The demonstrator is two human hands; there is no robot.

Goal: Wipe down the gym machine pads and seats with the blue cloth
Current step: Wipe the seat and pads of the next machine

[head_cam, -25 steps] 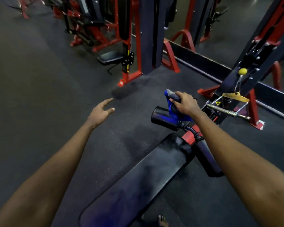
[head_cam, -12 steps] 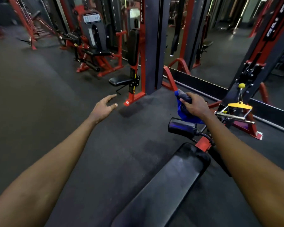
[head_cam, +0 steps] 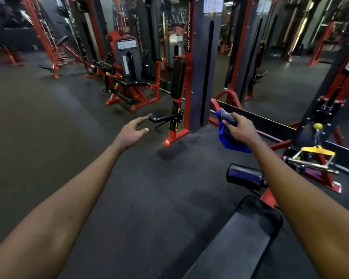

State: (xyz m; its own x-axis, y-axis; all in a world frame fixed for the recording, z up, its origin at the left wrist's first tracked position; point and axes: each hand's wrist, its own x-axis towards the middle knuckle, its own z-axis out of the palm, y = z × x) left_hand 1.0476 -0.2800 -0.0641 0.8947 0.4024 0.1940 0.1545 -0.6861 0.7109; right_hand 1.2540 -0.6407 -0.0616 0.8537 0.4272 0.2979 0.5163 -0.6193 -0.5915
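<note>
My right hand (head_cam: 240, 128) grips the bunched blue cloth (head_cam: 229, 140) in the air, above and beyond the black roller pad (head_cam: 245, 176) of the bench machine. That machine's long black seat pad (head_cam: 248, 236) lies at the lower right, partly under my right forearm. My left hand (head_cam: 132, 130) hangs out in front with fingers spread and holds nothing. Just past its fingertips is a small black seat (head_cam: 161, 118) on a red and grey machine, with a tall black back pad (head_cam: 177, 78) above it.
A cable handle with a yellow strap (head_cam: 315, 156) hangs at the right by a red frame. Another red machine with a black seat (head_cam: 132, 83) stands farther back left. A mirror wall runs behind the machines. Dark rubber floor (head_cam: 48, 127) spreads to the left.
My right hand has lifted the cloth off the roller pad and away from it. The view has tilted up toward the machines ahead. My left hand stays open in front.
</note>
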